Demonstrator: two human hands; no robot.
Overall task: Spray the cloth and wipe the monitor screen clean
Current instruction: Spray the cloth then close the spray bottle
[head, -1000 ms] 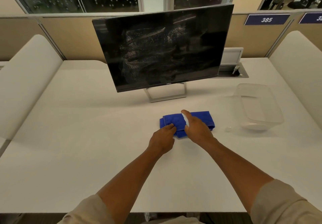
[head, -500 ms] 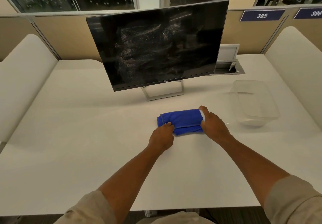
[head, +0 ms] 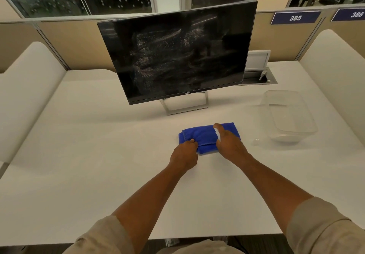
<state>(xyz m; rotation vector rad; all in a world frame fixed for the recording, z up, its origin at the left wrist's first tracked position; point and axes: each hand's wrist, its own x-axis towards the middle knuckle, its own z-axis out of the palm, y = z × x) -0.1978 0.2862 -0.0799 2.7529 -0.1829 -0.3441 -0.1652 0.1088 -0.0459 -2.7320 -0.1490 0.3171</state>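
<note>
A folded blue cloth [head: 203, 137] lies on the white desk [head: 98, 155] in front of the monitor [head: 177, 56], whose dark screen shows pale smears and speckles in its middle. My left hand [head: 184, 156] pinches the cloth's near left edge. Just over the right half of the cloth, my right hand [head: 230, 146] is wrapped around a small white spray bottle [head: 217, 134]. Only a sliver of the bottle shows under my forefinger, with its top toward the cloth.
A clear plastic tub [head: 288, 115] stands to the right of the cloth, with a small clear cap [head: 256, 141] beside it. A cable hatch [head: 260, 77] is sunk into the desk behind the monitor. Padded dividers flank the desk on both sides.
My right hand with the bottle went from the cloth's middle to its right end and has come back toward the middle. My left hand has stayed on the cloth's left edge.
</note>
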